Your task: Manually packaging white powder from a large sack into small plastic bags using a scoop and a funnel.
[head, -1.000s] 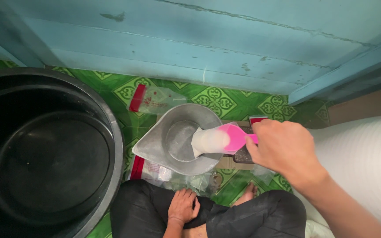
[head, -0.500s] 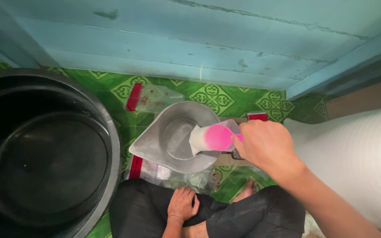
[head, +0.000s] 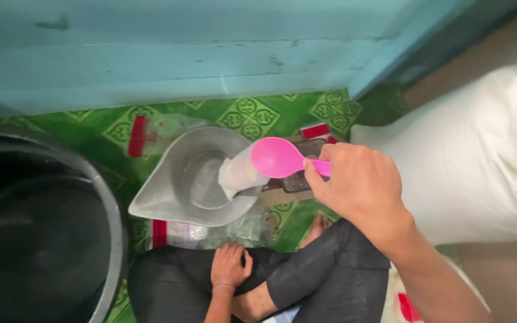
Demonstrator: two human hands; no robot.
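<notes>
My right hand (head: 360,188) grips the handle of a pink plastic scoop (head: 277,158), which is lifted just above and to the right of a small clear bag (head: 237,174) partly filled with white powder. That bag leans inside a grey metal pan with a pouring lip (head: 175,200) on the green patterned floor. My left hand (head: 228,267) rests on my black-trousered knee, holding nothing, fingers loosely curled.
A big black tub (head: 37,233) fills the left. A large white sack (head: 480,161) stands at the right. Clear bags with red strips (head: 151,133) lie around the pan, and a small dark scale (head: 299,179) sits beside it. A blue wooden wall (head: 181,54) runs behind.
The pink scoop has come out of the small bag and moved up and right. The view has swung to the right, showing more of the white sack.
</notes>
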